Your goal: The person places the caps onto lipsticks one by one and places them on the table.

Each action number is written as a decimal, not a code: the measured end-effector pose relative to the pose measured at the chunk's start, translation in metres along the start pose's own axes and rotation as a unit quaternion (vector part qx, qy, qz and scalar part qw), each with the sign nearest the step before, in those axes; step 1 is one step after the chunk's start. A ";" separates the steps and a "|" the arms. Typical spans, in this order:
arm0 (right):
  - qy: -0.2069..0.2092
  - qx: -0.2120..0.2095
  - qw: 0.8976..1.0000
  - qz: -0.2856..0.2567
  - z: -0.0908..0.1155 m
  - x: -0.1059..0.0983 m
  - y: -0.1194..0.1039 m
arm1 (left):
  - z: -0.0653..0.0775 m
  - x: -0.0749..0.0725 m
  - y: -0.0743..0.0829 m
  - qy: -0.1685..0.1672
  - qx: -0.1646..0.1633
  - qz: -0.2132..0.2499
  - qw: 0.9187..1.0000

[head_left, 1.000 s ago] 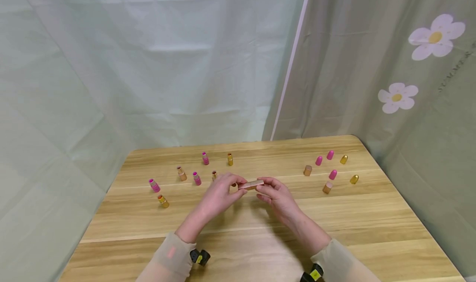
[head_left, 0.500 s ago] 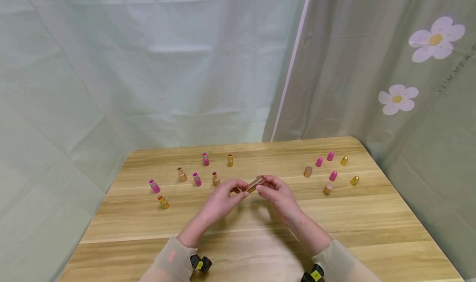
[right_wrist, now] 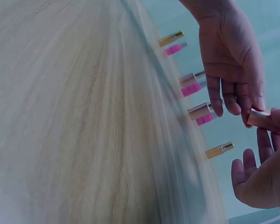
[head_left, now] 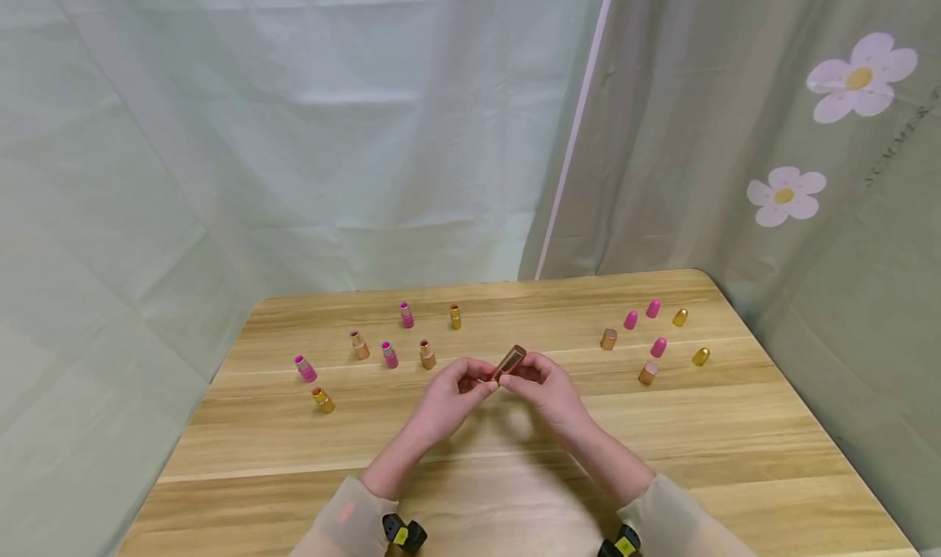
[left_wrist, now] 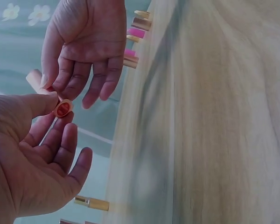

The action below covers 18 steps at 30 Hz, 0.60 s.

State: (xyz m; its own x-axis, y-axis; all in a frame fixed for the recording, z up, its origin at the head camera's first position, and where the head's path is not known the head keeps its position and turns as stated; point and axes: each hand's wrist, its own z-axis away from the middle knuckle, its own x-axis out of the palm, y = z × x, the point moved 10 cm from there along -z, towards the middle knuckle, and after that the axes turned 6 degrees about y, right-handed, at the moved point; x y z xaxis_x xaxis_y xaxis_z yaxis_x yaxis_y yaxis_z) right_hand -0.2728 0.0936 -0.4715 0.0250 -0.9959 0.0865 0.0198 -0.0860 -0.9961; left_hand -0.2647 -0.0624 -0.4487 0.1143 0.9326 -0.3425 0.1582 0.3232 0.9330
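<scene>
Between both hands, over the middle of the table, is a rose-gold lipstick tube point(head_left: 510, 363), slanting with its upper end to the right. My left hand point(head_left: 448, 398) pinches its lower end between thumb and fingers. The thumb and fingers of my right hand point(head_left: 553, 394) hold it from the other side. In the left wrist view, the round end of the lipstick point(left_wrist: 63, 108) faces the camera and shows a red disc. The right wrist view has the tube's rose-gold side point(right_wrist: 261, 119) passing between the fingertips of the two hands; fingers cover part of it.
Uncapped lipsticks in pink point(head_left: 390, 354), gold point(head_left: 323, 399) and rose gold point(head_left: 427, 354) stand spread over the table's left side. On the right stand several loose caps: pink point(head_left: 658, 346), gold point(head_left: 702, 356) and rose gold point(head_left: 648, 372). A curtain point(head_left: 412, 132) hangs behind the wooden table point(head_left: 698, 459).
The lipstick tube has turned from nearly level to a steep slant, its right end rising. My left hand has shifted slightly right, closer to the right hand. The standing lipsticks and caps stay put.
</scene>
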 end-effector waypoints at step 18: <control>0.060 -0.074 0.968 0.233 -0.067 -0.052 -0.016 | 0.032 0.012 0.025 -0.091 0.188 -0.392 0.896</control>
State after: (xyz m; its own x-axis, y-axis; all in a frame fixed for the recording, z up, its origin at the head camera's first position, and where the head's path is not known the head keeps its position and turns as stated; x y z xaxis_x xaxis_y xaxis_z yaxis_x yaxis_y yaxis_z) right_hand -0.3410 0.1452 -0.4614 -0.1194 -0.9229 -0.3661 -0.1099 0.3788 -0.9189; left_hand -0.2275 -0.0483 -0.4327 -0.0244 0.3904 -0.9203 0.5746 0.7588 0.3067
